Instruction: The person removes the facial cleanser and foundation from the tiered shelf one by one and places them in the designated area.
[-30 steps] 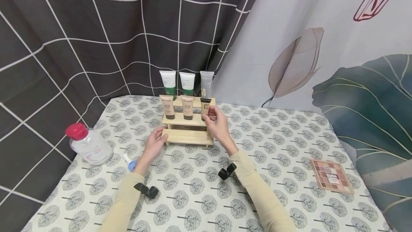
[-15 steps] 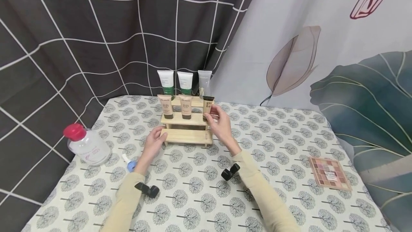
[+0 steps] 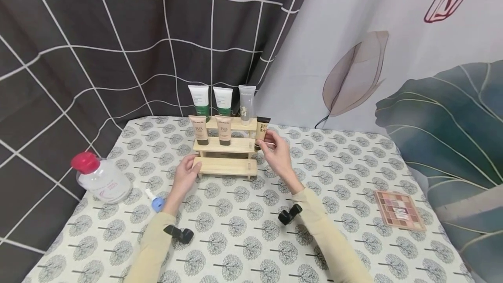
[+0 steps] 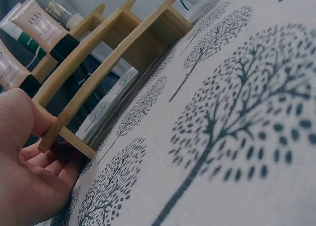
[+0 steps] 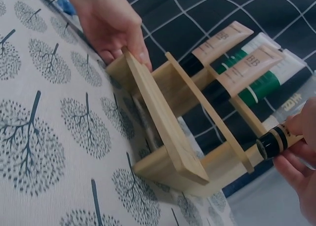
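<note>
A three-step wooden stand (image 3: pixel 225 166) is near the back of the table. My left hand (image 3: pixel 185 173) holds the left end of its lowest step, thumb at the board and fingers below, as the left wrist view shows. My right hand (image 3: pixel 280 154) pinches a small tan squeeze tube (image 3: pixel 261 130) with black ends, just off the right end of the middle step. In the right wrist view its black cap (image 5: pixel 270 143) overlaps that step's end. Two pink BB cream tubes (image 3: pixel 224 130) stand on the middle step. Behind them are two white-and-green tubes (image 3: pixel 223 98) and a grey translucent tube (image 3: pixel 246 101).
At the left stands a clear bottle (image 3: pixel 108 182) with a red top. A small blue item with a white tip (image 3: pixel 158 204) lies near my left forearm. An eyeshadow palette (image 3: pixel 400 211) lies at the right. Curtains hang behind the table.
My right hand has moved the small tan tube to the right, from the right end of the middle step to beside it. The left hand has kept its hold on the stand.
</note>
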### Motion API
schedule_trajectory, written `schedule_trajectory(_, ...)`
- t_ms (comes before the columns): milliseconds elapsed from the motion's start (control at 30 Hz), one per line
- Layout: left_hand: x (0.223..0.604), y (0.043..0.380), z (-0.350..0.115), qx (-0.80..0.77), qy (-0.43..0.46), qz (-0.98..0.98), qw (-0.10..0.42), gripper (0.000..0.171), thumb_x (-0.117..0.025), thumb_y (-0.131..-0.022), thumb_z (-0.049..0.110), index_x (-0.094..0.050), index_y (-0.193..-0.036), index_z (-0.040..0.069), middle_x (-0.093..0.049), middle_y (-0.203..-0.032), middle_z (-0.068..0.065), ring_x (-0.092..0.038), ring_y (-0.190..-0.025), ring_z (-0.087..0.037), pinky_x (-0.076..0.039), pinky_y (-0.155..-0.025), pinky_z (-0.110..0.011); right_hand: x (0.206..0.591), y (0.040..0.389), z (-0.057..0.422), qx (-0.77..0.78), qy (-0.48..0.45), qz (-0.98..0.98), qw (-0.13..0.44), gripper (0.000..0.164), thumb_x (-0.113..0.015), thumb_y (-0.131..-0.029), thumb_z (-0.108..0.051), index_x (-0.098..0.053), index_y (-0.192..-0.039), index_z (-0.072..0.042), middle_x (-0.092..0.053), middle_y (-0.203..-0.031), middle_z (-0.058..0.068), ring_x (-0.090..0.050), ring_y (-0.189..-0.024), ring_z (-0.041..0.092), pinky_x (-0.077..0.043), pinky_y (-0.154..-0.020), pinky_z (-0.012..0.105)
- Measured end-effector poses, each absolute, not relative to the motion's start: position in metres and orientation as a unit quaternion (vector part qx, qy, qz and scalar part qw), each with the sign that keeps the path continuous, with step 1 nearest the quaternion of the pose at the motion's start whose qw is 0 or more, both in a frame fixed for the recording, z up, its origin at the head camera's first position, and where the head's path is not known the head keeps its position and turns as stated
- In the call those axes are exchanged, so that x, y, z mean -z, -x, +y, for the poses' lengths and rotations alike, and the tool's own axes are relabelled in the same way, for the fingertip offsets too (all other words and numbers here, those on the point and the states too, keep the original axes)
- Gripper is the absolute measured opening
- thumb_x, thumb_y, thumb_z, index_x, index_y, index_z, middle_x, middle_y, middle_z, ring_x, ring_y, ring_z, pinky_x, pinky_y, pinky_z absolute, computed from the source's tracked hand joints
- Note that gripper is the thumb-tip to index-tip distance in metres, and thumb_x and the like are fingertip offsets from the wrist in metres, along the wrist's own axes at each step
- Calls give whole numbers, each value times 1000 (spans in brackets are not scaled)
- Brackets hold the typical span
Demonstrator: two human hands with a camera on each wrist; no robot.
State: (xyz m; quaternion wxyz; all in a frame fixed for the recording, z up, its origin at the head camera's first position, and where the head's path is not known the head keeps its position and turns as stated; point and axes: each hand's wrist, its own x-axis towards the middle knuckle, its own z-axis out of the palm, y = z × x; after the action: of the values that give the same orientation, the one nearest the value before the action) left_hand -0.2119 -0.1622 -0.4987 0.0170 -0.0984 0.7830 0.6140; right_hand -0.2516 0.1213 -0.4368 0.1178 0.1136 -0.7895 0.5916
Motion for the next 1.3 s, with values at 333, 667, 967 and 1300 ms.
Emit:
schedule_trajectory(333,499,209,-161,-617,103,780,4,49,-54,-104,18,-41,-148,1,-44,-155,-24,-47,-142,-38,-38,-122,-45,438,242,135,-571,-82,-812,88,40,-70,-93,-2,-57,-130,6,-67,-123,27,-67,-112,37,-59,-100,39)
schedule_trajectory(667,500,211,-159,-626,110,772,3,46,-53,-104,16,-42,-147,2,-44,-155,-23,-48,-142,-37,-39,-121,-45,452,230,149,-570,-86,-812,91,41,-72,-91,-1,-56,-128,9,-69,-116,30,-69,-106,41,-62,-94,36)
schedule_trajectory(967,498,210,-161,-630,123,767,9,47,-52,-105,18,-42,-149,4,-44,-156,-20,-47,-143,-35,-36,-123,-45,466,222,156,-552,-72,-828,68,40,-75,-89,-6,-61,-125,3,-72,-109,22,-71,-97,30,-62,-86,25)
schedule_trajectory(1300,498,211,-158,-635,119,763,7,47,-52,-105,17,-42,-149,4,-44,-156,-22,-47,-143,-36,-38,-122,-44,479,209,160,-500,-33,-865,30,36,-77,-89,-14,-64,-118,1,-74,-102,17,-72,-90,26,-64,-81,33)
